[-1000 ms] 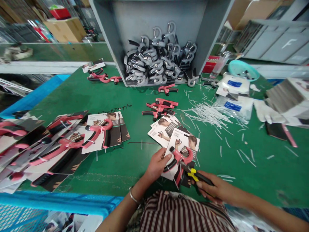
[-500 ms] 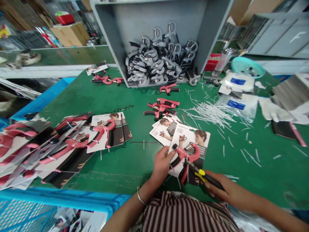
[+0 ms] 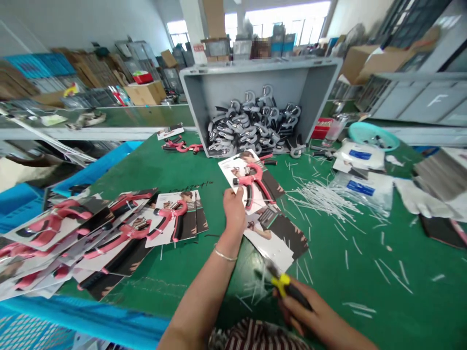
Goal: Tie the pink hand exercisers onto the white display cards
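Observation:
Pinched in my left hand point(image 3: 234, 206) is a printed card point(image 3: 228, 167) with a pink hand grip point(image 3: 251, 181) fastened on it, raised in front of the grey bin. My right hand point(image 3: 306, 306) is closed around yellow-and-black pliers point(image 3: 286, 287), whose tips point up and left, near loose cards point(image 3: 272, 243) and cut white tie pieces. Carded pink grips point(image 3: 171, 218) lie to the left, beside a larger overlapping pile point(image 3: 54, 228). White zip ties point(image 3: 324, 199) are heaped on the right.
The grey bin point(image 3: 310, 92) holds many grey grips. A blue crate point(image 3: 91, 318) borders the table's front left. Plastic bags point(image 3: 365, 187), a white glove point(image 3: 419, 197) and a turquoise bowl point(image 3: 374, 136) lie right.
The view has tilted up. My left hand has carried the carded pink grip up and away from the pliers, uncovering the loose cards. My right hand still holds the pliers, now apart from the card.

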Demonstrator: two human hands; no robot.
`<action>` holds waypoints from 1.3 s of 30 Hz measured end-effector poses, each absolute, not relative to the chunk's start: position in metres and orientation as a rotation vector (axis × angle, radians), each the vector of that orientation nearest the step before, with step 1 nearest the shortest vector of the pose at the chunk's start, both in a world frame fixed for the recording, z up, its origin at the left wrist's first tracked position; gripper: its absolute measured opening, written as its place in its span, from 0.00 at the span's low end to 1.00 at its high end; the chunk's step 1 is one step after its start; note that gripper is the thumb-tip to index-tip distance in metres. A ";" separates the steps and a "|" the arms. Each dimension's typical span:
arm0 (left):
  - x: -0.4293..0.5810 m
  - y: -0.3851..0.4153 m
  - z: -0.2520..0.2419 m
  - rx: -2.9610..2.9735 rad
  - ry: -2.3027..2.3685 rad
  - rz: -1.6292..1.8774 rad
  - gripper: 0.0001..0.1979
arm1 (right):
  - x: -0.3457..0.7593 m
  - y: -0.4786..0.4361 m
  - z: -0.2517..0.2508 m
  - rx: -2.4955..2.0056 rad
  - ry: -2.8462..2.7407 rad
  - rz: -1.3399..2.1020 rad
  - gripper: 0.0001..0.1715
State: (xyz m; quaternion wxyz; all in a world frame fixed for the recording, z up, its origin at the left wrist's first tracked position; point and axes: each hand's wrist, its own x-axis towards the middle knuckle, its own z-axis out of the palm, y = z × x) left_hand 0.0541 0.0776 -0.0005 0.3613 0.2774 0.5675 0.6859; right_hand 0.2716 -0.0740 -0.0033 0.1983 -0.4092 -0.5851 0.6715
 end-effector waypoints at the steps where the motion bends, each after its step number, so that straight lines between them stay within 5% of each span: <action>1: 0.045 0.075 0.002 0.744 1.459 1.790 0.09 | 0.275 -0.070 -0.007 -1.173 -1.469 1.861 0.23; 4: 0.033 0.048 0.001 0.906 1.465 1.797 0.08 | 0.291 -0.050 -0.013 -1.217 -1.252 1.759 0.32; 10: 0.056 0.006 -0.015 0.860 1.533 1.803 0.10 | 0.263 -0.053 -0.016 -1.378 -1.671 1.675 0.40; 28: 0.061 0.001 0.010 0.844 1.596 1.892 0.10 | 0.195 -0.061 -0.022 -1.264 -1.707 1.257 0.36; 39: 0.063 -0.001 0.006 0.808 1.547 1.883 0.11 | 0.190 -0.067 -0.024 -1.313 -1.599 1.492 0.19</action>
